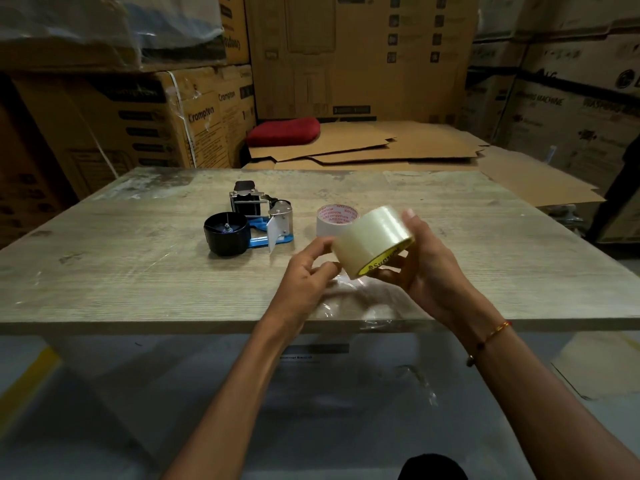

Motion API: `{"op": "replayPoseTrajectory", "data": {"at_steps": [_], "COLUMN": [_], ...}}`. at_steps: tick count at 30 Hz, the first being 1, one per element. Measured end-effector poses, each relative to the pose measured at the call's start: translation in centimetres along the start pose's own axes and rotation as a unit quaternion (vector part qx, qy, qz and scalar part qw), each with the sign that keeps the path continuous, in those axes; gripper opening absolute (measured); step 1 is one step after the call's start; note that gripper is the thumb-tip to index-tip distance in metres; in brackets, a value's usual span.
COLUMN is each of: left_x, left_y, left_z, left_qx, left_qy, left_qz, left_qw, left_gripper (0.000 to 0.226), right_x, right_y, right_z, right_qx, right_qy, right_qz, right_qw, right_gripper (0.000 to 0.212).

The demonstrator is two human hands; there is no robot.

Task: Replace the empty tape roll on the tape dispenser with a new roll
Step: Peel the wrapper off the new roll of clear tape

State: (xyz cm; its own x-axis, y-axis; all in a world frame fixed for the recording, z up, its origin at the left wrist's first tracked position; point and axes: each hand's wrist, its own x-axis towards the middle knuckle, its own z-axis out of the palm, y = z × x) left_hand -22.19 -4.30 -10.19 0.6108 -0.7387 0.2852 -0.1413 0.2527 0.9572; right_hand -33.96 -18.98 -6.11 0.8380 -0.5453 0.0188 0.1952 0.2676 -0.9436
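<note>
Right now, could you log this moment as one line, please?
right hand holds new tape roll | left hand picks at it | dispenser hub bare

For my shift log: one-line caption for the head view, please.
Right hand holds a clear tape roll above the wooden table; blue-and-black tape dispenser lies with its spool bare.

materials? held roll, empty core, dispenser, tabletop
Roll: glossy clear plastic film on a yellow printed core, likely card.
Core: matte white with red print, probably cardboard.
Dispenser: black plastic hub, blue plastic frame, shiny metal plates.
Tabletop: grey wood-grain, looks laminate, scuffed.
</note>
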Motion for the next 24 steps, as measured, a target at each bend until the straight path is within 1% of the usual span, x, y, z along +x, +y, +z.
{"op": "replayPoseTrajectory", "data": {"at_steps": [4,7,9,10,12,14,16,18,20,22,24], "left_x": [0.0,0.0,0.0,0.0,0.1,0.1,0.1,0.2,0.3,0.3,0.2], "left_y": [-0.1,0.1,0.1,0.1,0.0,-0.1,-0.1,-0.1,-0.2,-0.2,-0.1], "left_z": [-0.3,-0.4,-0.4,-0.4,-0.6,-0.8,-0.9,-0.9,-0.8,-0.7,-0.6], "left_qx": [-0.027,-0.043,-0.058,-0.066,-0.082,-0.104,-0.133,-0.166,-0.186,-0.184,-0.169], "left_qy": [-0.020,-0.023,-0.029,-0.028,-0.024,-0.014,0.005,0.029,0.053,0.069,0.070], "left_qz": [0.019,0.019,0.009,0.004,-0.005,-0.022,-0.036,-0.039,-0.039,-0.032,-0.023], "left_qw": [0.999,0.999,0.998,0.997,0.996,0.994,0.990,0.985,0.980,0.980,0.983], "left_gripper": [0.036,0.035,0.035,0.034,0.029,0.026,0.028,0.033,0.035,0.034,0.033], "right_x": [0.3,0.5,0.4,0.3,0.1,-0.1,0.0,0.0,-0.5,-1.2,-1.8], "right_y": [0.1,0.7,1.0,1.0,0.7,0.6,0.8,0.9,1.0,1.3,1.7], "right_z": [0.4,0.6,0.7,0.8,1.3,1.7,1.8,1.5,1.3,1.0,1.1], "right_qx": [0.034,0.084,0.081,0.059,-0.041,-0.164,-0.274,-0.363,-0.381,-0.390,-0.382], "right_qy": [0.013,0.011,0.011,0.018,0.043,0.050,0.046,0.052,0.061,0.063,0.047], "right_qz": [0.093,0.164,0.174,0.168,0.124,0.053,-0.032,-0.126,-0.186,-0.228,-0.242], "right_qw": [0.995,0.983,0.981,0.984,0.991,0.984,0.960,0.922,0.904,0.890,0.891], "right_gripper": [0.059,0.066,0.066,0.066,0.062,0.057,0.048,0.036,0.027,0.023,0.021]}}
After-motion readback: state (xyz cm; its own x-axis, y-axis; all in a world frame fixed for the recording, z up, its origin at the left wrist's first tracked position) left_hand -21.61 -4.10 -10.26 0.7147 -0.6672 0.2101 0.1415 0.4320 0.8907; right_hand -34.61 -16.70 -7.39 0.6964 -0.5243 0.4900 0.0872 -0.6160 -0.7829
